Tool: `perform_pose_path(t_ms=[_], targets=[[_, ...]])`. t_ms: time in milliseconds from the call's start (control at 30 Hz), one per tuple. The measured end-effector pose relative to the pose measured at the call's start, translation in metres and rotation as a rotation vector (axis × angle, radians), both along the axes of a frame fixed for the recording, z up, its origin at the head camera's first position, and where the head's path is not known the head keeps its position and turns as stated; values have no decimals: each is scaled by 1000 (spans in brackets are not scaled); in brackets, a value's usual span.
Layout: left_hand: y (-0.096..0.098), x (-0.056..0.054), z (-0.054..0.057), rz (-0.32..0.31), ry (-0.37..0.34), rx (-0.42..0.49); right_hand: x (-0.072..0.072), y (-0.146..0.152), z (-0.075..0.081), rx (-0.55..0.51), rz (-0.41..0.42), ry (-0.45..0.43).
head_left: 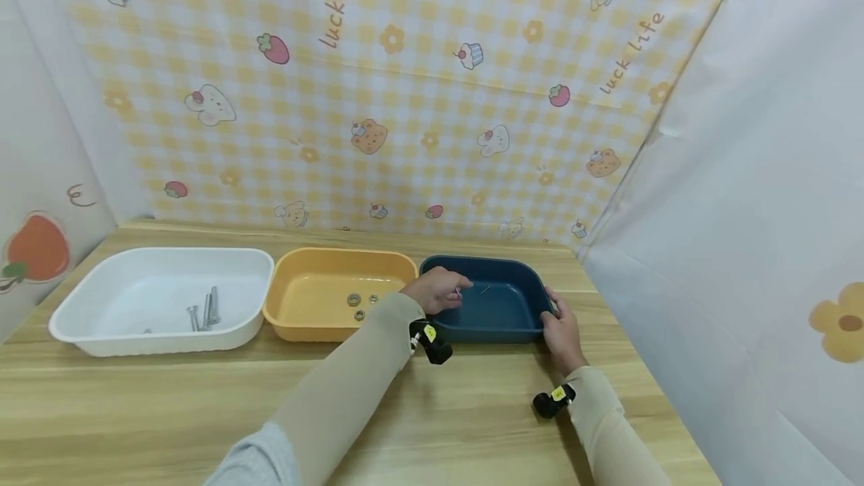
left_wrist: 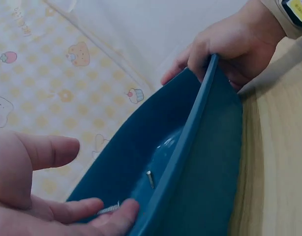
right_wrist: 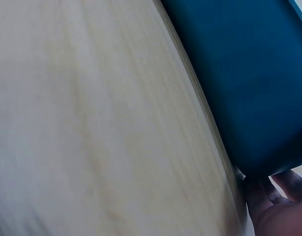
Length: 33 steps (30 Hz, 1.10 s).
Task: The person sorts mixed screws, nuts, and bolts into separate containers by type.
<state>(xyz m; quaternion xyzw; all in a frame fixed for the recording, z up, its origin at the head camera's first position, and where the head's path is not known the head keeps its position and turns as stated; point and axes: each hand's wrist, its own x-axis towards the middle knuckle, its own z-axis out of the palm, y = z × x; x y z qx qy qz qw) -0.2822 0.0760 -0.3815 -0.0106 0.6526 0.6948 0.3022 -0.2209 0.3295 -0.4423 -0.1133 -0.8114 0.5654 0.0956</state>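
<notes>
My left hand (head_left: pixel 437 291) reaches over the left end of the dark blue tray (head_left: pixel 482 336). In the left wrist view, its thumb (left_wrist: pixel 55 152) stands well apart from the fingers. A small threaded screw (left_wrist: pixel 108 209) shows by two fingertips; whether they touch it is unclear. Another small screw (left_wrist: pixel 150 179) lies on the tray floor, with nothing touching it. At the tray's right end, my right hand (head_left: pixel 562 330) grips the wall, some fingers over the rim. The right wrist view shows that hand's fingers (right_wrist: pixel 291 186) against the tray's lower corner.
Left of the blue tray stands a yellow tray (head_left: pixel 304 332) with several nuts (head_left: pixel 354 299). Farther left, a white tray (head_left: pixel 158 345) holds several bolts (head_left: pixel 214 304). The trays stand side by side on a wooden table (head_left: pixel 169 411), before a patterned cloth backdrop (head_left: pixel 405 193).
</notes>
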Motion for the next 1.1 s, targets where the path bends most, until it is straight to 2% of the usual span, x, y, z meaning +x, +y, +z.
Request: perform_pose_path(t_ms=[133,267,500,633,767,1000,1100], targets=[[5,1,-4,43,-57,6,0,-1,0,-1,7,-5],[8,-1,-9,60,-96,18,0,-3,1,3,0,-7],[11,0,-6,84,-188,50,0,-2,2,19,14,-13],[7,4,-5,97,-191,67,2,-2,-1,28,12,-15],[-1,13,-4,48,-147,77,5,-1,-6,39,5,-38],[-17,24,13,-157,125,-18,2,1,-2,39,-7,-17],[-29,30,21,-209,197,-87,-1,2,-1,39,-5,-22]])
